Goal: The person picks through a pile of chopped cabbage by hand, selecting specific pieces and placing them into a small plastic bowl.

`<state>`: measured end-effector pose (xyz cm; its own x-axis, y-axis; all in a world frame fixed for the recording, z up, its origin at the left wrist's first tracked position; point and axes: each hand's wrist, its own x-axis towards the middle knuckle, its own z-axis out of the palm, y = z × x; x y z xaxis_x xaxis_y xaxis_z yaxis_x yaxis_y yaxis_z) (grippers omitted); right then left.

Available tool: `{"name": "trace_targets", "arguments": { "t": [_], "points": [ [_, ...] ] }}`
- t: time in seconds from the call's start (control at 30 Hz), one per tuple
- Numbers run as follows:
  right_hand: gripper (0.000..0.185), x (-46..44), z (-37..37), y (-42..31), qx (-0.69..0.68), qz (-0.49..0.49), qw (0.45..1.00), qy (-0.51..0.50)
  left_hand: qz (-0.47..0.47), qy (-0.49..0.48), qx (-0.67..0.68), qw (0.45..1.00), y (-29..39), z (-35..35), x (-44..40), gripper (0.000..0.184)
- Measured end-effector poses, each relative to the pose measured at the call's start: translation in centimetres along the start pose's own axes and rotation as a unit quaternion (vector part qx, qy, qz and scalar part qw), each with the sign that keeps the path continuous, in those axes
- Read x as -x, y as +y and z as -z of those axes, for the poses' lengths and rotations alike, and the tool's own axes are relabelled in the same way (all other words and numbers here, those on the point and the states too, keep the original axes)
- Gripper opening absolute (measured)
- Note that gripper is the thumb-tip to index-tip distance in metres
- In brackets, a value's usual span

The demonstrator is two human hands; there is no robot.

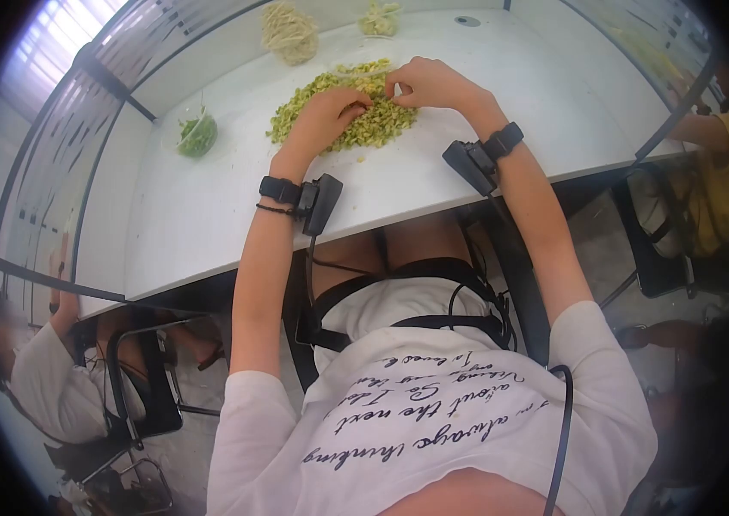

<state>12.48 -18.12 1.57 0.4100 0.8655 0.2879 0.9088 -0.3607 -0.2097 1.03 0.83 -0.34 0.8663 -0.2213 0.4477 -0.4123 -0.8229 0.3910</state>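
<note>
A spread pile of small chopped yellow-green pieces, perhaps a vegetable or beans, lies on the white table. My left hand rests over the left part of the pile, its fingers curled in and its thumb close to them. At the pile's right edge, my right hand is bent with fingertips and thumb drawn together. Whatever lies between the fingertips of either hand is too small or hidden to make out. A thin pale strip shows at the pile's far side, just beyond my hands.
Behind the pile stand a beige stringy bundle and a pale yellow-green clump. A clear container with green bits sits at left. Low partitions edge the table. Other people sit at left and right.
</note>
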Motion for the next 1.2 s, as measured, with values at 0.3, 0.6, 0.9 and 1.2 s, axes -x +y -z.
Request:
{"name": "trace_targets", "arguments": {
  "t": [0.3,0.6,0.9,1.2],
  "points": [
    [0.014,0.0,0.3,-0.8,-0.135,0.000,0.991,-0.013,0.023,0.075,0.067,0.995,0.7,0.2,0.0,0.012],
    [0.009,-0.1,0.4,-0.7,-0.229,0.063,0.971,-0.019,0.045,0.080,0.151,0.984,0.7,0.2,-0.1,0.019],
    [0.008,-0.2,0.3,-0.7,-0.241,0.079,0.967,-0.016,0.018,0.077,0.149,0.986,0.8,0.3,-0.1,0.023],
    [0.011,0.0,0.9,-1.5,-0.271,0.081,0.958,0.041,0.034,0.085,0.141,0.986,1.1,0.4,-0.1,0.016]
  ]
}}
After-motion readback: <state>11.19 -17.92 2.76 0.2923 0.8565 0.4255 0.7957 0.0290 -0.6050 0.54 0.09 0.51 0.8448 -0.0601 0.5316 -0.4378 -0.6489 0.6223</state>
